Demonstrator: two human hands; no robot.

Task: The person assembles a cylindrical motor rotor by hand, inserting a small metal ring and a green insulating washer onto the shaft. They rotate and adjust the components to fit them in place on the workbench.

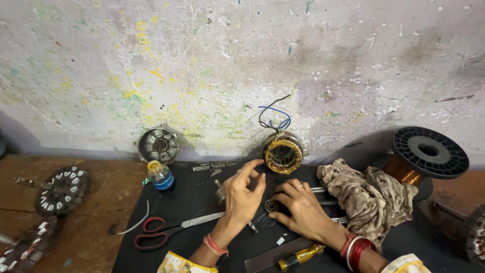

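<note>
Head view: the left hand [244, 194] grips a grey metal cylindrical part [220, 194] while the right hand [298, 207] pinches a small round steel bearing [272, 206], steadying both on the black-matted bench [197, 202].

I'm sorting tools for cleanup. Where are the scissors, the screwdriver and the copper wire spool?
scissors [154, 231]: head view, on the red handle loops.
screwdriver [301, 256]: head view, on the yellow handle.
copper wire spool [429, 151]: head view, on the black top flange.

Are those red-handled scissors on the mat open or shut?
Shut: the scissors lie flat, blades together in one line, left of the left hand.
</note>
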